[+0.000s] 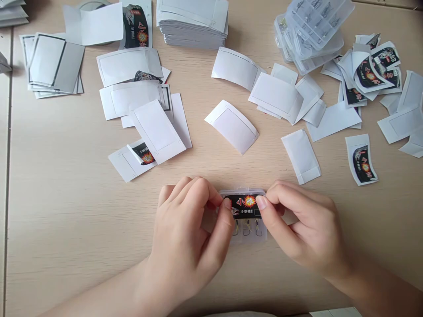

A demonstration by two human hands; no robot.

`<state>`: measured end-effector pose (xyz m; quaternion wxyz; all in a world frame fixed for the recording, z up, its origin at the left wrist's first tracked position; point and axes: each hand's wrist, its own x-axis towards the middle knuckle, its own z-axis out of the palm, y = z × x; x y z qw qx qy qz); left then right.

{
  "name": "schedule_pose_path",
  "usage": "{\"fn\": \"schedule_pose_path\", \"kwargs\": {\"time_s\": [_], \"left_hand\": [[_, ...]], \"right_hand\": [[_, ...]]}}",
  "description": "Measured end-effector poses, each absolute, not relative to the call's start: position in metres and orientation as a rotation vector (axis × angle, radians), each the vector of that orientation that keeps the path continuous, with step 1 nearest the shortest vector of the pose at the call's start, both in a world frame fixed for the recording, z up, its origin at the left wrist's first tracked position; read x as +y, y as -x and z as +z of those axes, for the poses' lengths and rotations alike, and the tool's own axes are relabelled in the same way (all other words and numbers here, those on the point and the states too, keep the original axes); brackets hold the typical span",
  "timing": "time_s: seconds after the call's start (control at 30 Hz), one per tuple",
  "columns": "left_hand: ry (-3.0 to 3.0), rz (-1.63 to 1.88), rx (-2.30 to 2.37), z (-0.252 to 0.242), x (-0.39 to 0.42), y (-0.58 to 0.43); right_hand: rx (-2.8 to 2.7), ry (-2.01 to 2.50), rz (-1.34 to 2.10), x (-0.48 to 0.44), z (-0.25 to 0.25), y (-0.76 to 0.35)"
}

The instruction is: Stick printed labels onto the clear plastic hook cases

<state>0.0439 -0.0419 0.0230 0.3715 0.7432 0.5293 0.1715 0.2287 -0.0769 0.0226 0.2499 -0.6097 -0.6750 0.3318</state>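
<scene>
In the middle of the view, a small transparent plastic box (257, 235) lies low on the table, with several metal fishing hooks (246, 228) visible inside it. A black printed label (243, 207) with an orange burst runs across the box's upper part. My left hand (188, 233) pinches the label's left end between thumb and fingers, hiding the box's left side. My right hand (300, 224) pinches the right end in the same way.
White paper backing sheets (233, 127) and printed labels (361, 158) lie scattered over the light wood table (72, 176). A stack of white sheets (191, 24) stands at the top. Stacked transparent boxes (310, 37) sit at the top right.
</scene>
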Motion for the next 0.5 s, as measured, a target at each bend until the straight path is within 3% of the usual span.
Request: {"fn": "schedule_pose_path", "kwargs": {"time_s": [0.5], "left_hand": [[-1.931, 0.428, 1.384, 0.0231, -0.0397, -0.0467]], "right_hand": [[-1.845, 1.661, 0.894, -0.0758, 0.0227, -0.2282]]}}
